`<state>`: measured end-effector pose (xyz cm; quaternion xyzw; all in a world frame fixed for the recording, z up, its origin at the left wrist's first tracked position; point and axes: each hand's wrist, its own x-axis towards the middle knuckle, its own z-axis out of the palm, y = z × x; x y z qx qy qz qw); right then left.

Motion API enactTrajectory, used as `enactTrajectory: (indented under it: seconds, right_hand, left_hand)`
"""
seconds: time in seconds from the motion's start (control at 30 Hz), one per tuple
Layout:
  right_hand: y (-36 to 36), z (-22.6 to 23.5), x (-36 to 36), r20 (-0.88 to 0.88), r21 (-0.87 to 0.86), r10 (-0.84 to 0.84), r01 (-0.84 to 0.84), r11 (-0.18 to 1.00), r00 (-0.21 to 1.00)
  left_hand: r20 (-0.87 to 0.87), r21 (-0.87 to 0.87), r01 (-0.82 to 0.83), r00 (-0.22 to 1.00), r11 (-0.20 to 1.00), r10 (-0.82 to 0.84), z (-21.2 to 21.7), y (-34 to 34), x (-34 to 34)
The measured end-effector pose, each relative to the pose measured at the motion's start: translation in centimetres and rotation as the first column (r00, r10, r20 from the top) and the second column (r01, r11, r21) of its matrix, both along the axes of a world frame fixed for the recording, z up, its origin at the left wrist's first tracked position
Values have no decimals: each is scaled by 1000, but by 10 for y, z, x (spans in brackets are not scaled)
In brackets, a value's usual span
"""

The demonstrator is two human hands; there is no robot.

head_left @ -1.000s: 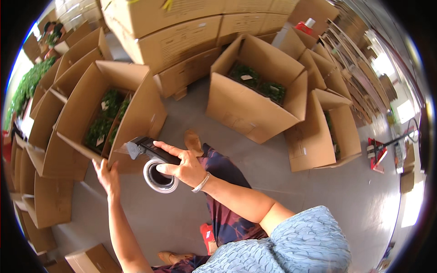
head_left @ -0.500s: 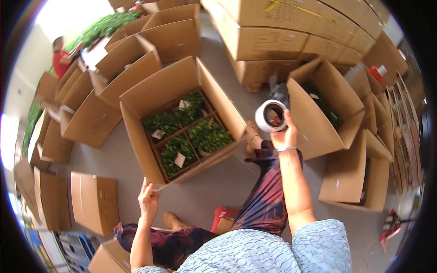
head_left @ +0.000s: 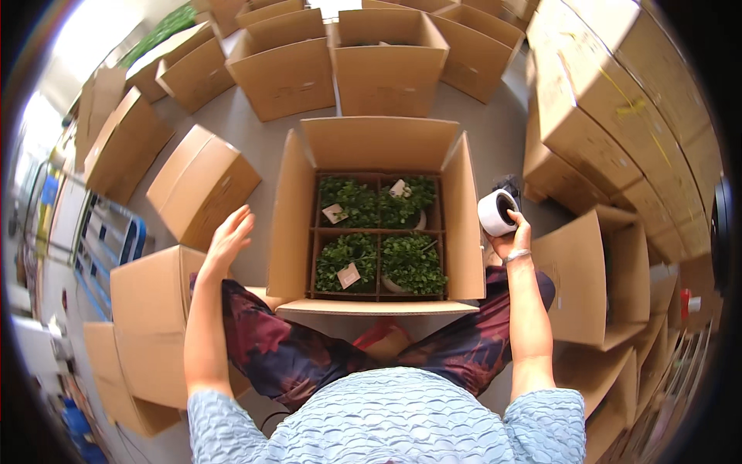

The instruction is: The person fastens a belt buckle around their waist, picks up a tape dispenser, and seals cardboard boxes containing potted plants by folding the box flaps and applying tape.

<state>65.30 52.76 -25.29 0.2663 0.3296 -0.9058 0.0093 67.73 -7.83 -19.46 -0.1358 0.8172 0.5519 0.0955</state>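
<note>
Tape roll gripped in right hand, right of centre, touching the open plant carton's right flap. Left hand open, empty, just left of the carton; right hand nearer.

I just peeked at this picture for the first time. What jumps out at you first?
The big open cardboard box right in the middle, split into four compartments, each with a bushy green plant. Next, the right hand holds a white roll of tape beside the box's right flap, while the left hand hangs open and empty near its left flap. All around stand many more brown boxes.
</note>
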Motion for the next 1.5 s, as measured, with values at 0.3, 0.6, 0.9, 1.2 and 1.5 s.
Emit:
enactTrajectory:
  seconds: [0.3, 0.6, 0.9, 1.2, 1.5]
  right_hand:
    - [-41, -41, -26, 210, 99, 231, -256, 962, 950]
    - [-149, -142, -60, 496, 632, 369, -619, 466, 786]
    - [-179, -154, -45, 371, 816, 387, -495, 298, 844]
    - [-165, -129, -39, 445, 708, 555, -655, 262, 703]
    - [-157, -137, -37, 390, 666, 584, -656, 355, 712]
  left_hand:
    - [-185, -76, 316, 928, 946, -325, -121, 141, -56]
    - [261, -622, 590, 777, 516, -573, -167, 209, -75]
    - [323, -692, 595, 761, 408, -562, -166, 222, -80]
    - [116, -700, 542, 730, 466, -674, -198, 203, -89]
    - [122, -689, 559, 716, 460, -688, -189, 207, -91]
